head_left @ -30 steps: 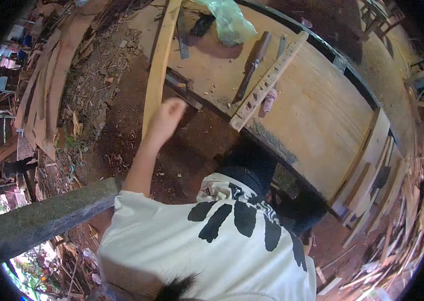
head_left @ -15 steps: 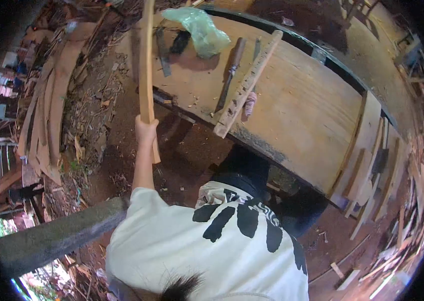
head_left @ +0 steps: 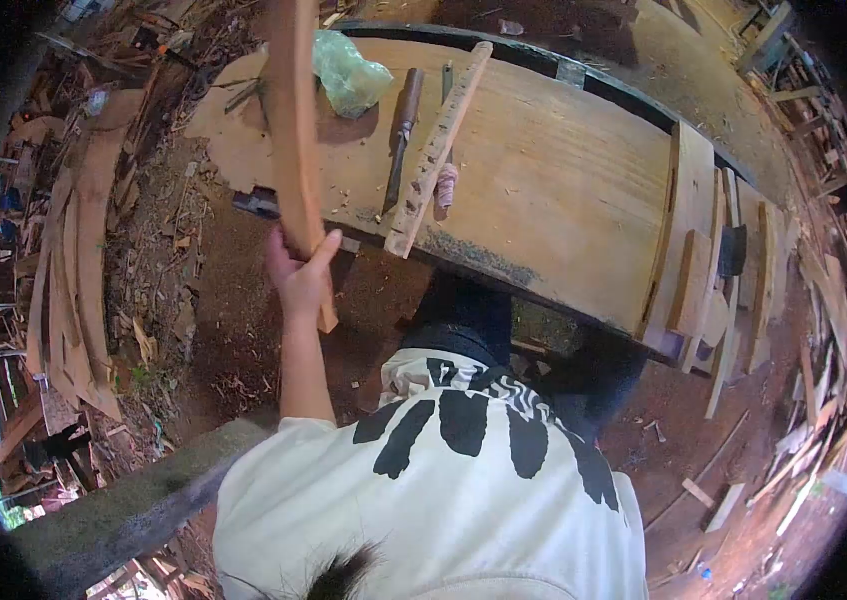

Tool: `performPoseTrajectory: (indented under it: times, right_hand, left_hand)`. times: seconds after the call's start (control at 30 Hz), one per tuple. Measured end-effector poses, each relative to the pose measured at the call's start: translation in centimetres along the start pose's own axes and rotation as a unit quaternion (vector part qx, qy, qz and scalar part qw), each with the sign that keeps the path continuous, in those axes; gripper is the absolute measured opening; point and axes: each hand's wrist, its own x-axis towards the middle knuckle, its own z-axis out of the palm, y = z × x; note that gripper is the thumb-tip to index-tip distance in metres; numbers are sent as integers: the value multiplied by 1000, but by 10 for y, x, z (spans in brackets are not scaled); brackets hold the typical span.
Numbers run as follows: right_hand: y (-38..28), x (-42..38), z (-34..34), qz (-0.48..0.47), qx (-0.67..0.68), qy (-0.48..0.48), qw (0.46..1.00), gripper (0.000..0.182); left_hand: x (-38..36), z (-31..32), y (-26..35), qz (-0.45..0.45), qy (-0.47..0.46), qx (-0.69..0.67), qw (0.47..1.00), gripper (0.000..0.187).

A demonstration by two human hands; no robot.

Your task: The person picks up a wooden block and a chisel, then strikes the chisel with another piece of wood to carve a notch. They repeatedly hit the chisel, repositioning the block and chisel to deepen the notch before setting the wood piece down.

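My left hand (head_left: 301,275) is closed around a long wooden strip (head_left: 293,130) near its lower end, with the thumb along one side. The strip stands out away from me, across the left part of the wooden workbench (head_left: 563,200), and its far end leaves the top of the view. A chisel-like tool with a wooden handle (head_left: 408,105) lies on the bench to the right of the strip. Beside it rests a narrow wooden bar with a row of holes (head_left: 440,150), and a small pink-and-white roll (head_left: 446,187) touches or nearly touches that bar. My right hand is out of sight.
A crumpled pale-green plastic bag (head_left: 351,78) sits at the bench's far left. Several boards (head_left: 688,190) lie across its right end. Long planks (head_left: 91,235) and scraps cover the ground at left. A thick beam (head_left: 143,500) extends beside my left side.
The strip has turned and now shows a broader face. My left hand has shifted slightly right in view, its thumb now visible. The bench appears farther left as the view moved.
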Motion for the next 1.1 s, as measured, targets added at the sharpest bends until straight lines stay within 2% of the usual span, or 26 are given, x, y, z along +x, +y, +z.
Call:
performPoseTrajectory:
  times: [0.07,0.17,0.3,0.43,0.63,0.7,0.8,1.03,1.1]
  right_hand:
    - [3,-1,3,3,5,-2,1000,34]
    - [7,-4,7,7,12,-4,1000,33]
    - [12,-9,11,16,17,-7,1000,33]
    - [16,-15,16,26,23,-12,999,32]
    - [21,-19,20,36,22,-16,999,31]
    - [23,-21,22,41,22,-16,999,31]
    - [25,-24,24,45,20,-17,999,30]
    - [28,-28,30,51,17,-24,998,29]
    - [27,-28,34,52,20,-28,998,29]
  left_hand:
    - [-5,18,12,5,-39,-40,998,53]
    - [-11,38,16,30,-71,-28,997,51]
    - [-13,50,-3,-6,-116,-31,993,54]
    - [-16,55,-24,-14,-102,-32,994,55]
    - [-6,40,-38,-19,-70,91,993,56]
    - [-3,32,-41,5,-40,195,980,59]
    - [-3,24,-36,-13,-51,257,965,60]
    - [-2,32,-65,-28,-115,181,976,56]
    - [0,36,-67,-56,-154,121,979,55]
